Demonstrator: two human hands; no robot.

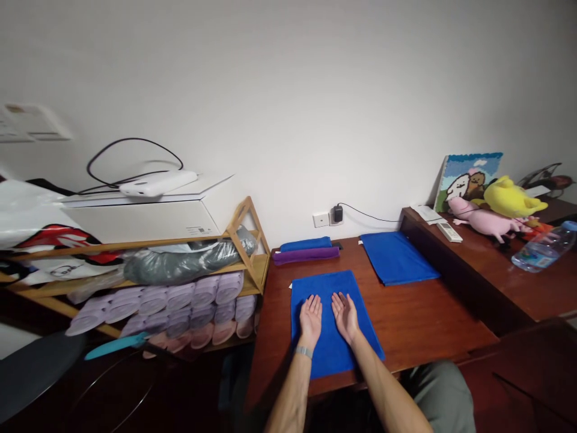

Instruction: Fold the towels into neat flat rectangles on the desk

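Note:
A blue cloth (pixel 333 355) is spread out on the brown wooden table (pixel 279 337) in front of me. Over its left part is my left hand (pixel 311 319), palm up and open, with a band on the wrist. My right hand (pixel 345 316) is over the middle of the cloth, also palm up, fingers stretched and holding nothing. The two hands are apart. Another blue cloth (pixel 399 257) lies flat at the back right. Near the wall, a folded purple cloth (pixel 306 255) lies in front of a folded blue one (pixel 305 244).
Left of the table, a wooden rack (pixel 259 270) holds slippers (pixel 180 297) and a white box (pixel 148 219). A raised surface (pixel 496 270) at right bears a remote (pixel 449 232), plush toys (pixel 482 219) and a plastic bottle (pixel 543 249). A charger (pixel 338 213) is plugged into the wall.

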